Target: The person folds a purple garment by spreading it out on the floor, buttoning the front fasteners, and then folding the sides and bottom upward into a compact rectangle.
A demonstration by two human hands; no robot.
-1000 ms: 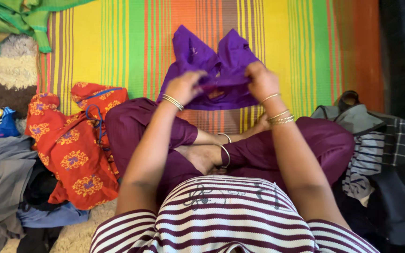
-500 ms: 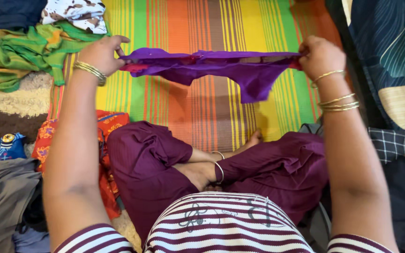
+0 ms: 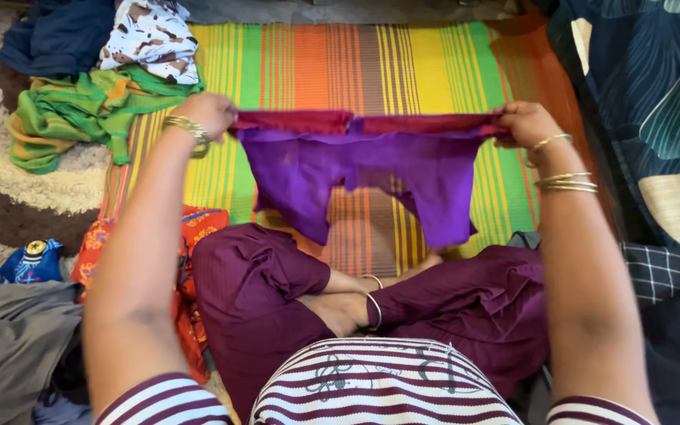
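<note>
From the head camera, the purple blouse (image 3: 364,169) hangs stretched between both hands above the striped mat (image 3: 434,63), its long axis running left to right, red hem on top. The left hand (image 3: 208,114) pinches the left end closed; the right hand (image 3: 522,123) grips the right end, both equally near it.

Striped multicolour mat (image 3: 434,59) on floor; shaggy cream-brown rug (image 3: 9,197) left; possibly bedding (image 3: 655,94) right.
</note>
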